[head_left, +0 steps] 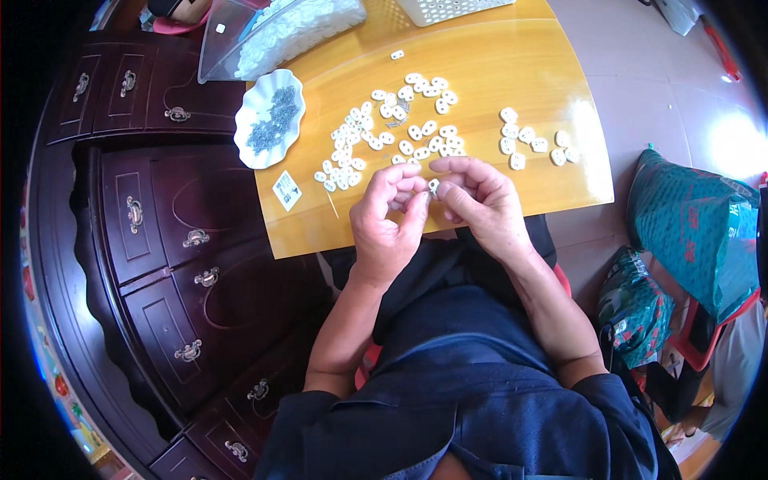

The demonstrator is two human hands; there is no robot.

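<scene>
Over the near edge of the yellow wooden table, my right hand [485, 198] pinches a small white plastic piece [434, 186] between thumb and fingers. My left hand [387, 214] is closed just beside it, thumb against fingers; anything it holds is too small to make out. Beyond my hands lie several white oval pieces with two dark holes [422, 153], loosely grouped. A few small metal parts [395, 122] lie among them. More of the white pieces [508, 146] sit to the right of my right hand.
A white scalloped dish [244, 132] of small grey metal parts stands at the table's left edge, near a printed card [286, 190] and a thin stick [333, 203]. Behind are a clear bin [220, 60] and a white perforated basket [456, 10]. Dark drawers [152, 216] flank the left; green bags [692, 228], right.
</scene>
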